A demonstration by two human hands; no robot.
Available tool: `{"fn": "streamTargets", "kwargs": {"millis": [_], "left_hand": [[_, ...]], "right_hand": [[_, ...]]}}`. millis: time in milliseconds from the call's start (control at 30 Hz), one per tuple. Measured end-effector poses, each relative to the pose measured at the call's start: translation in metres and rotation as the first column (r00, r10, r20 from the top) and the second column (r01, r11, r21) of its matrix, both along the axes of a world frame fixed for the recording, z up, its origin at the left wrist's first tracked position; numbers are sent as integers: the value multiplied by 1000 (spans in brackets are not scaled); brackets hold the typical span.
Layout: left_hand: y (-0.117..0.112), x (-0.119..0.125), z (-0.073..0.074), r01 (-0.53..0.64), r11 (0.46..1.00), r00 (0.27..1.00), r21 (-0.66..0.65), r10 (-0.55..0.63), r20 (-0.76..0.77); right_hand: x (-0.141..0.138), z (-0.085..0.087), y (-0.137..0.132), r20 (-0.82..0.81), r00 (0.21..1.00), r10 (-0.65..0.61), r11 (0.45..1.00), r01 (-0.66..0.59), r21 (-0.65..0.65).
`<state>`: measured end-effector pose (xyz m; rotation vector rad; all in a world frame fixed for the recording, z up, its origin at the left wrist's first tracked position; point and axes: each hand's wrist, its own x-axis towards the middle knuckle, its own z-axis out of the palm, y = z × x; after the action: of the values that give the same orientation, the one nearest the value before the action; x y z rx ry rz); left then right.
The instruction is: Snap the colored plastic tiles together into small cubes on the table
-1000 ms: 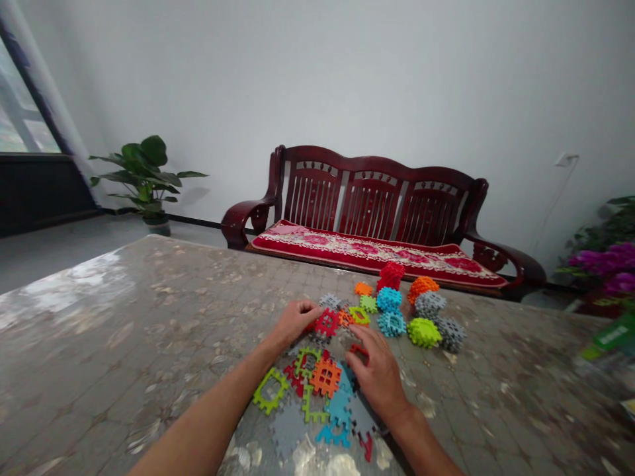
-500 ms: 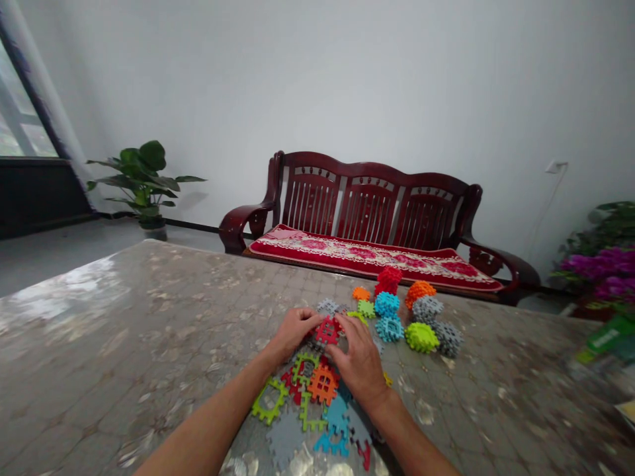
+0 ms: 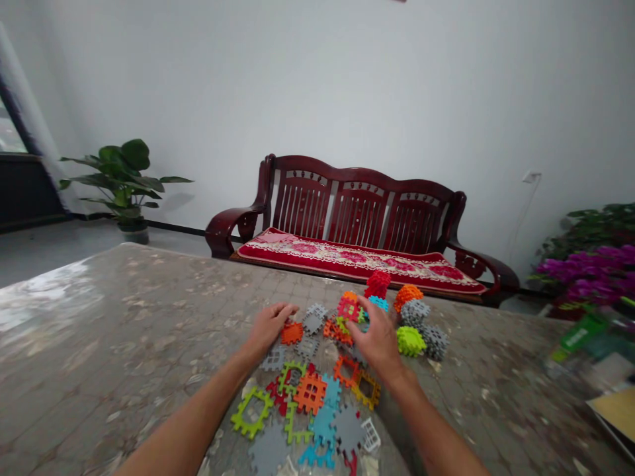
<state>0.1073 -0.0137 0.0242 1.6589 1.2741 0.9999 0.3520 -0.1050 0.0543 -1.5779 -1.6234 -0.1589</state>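
Flat, toothed plastic tiles in green, orange, red, blue and grey (image 3: 310, 396) lie scattered on the patterned table (image 3: 124, 330) in front of me. My left hand (image 3: 268, 326) rests palm down on the table with fingers stretched, touching an orange tile (image 3: 292, 332). My right hand (image 3: 378, 337) is raised a little, its fingers pinched on a red tile (image 3: 348, 308) near the far pieces. Beyond it stand several assembled cubes: red (image 3: 378, 283), orange (image 3: 407, 295), grey (image 3: 415, 311), green (image 3: 410, 341).
A dark wooden bench (image 3: 357, 218) with a red cushion stands behind the table. A potted plant (image 3: 122, 182) is at the left wall, purple flowers (image 3: 585, 271) at the right. Green and yellow items (image 3: 595, 357) lie on the table's right edge.
My right hand has lifted from the near tiles and moved forward, taking a red tile with it. My left hand slid slightly left onto an orange tile. The view panned right.
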Motion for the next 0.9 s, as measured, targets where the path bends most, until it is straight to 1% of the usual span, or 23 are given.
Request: {"fn": "streamTargets", "kwargs": {"millis": [67, 100, 200, 300, 367, 467, 600, 900], "left_hand": [[9, -11, -6, -103, 994, 988, 45, 107, -108], [12, -16, -10, -121, 989, 980, 89, 133, -148], [17, -23, -18, -76, 984, 952, 159, 119, -282], [16, -22, -20, 6, 985, 915, 172, 63, -399], [15, -21, -19, 27, 986, 903, 163, 45, -426], [15, -21, -17, 25, 988, 901, 152, 43, -432], [15, -21, -18, 38, 986, 897, 164, 39, -440], [14, -21, -19, 33, 986, 901, 161, 40, -432]], "right_hand": [[30, 10, 16, -58, 994, -93, 996, 93, 4], [44, 15, 24, -97, 988, -116, 993, 117, -4], [81, 29, 49, -173, 966, -193, 981, 189, -41], [107, 36, 69, -142, 952, -270, 962, 259, -92], [119, 37, 79, -126, 944, -305, 949, 289, -127], [130, 34, 90, -118, 935, -334, 934, 311, -177], [132, 31, 99, -93, 933, -348, 923, 323, -210], [128, 40, 106, -50, 931, -361, 911, 340, -233]]}}
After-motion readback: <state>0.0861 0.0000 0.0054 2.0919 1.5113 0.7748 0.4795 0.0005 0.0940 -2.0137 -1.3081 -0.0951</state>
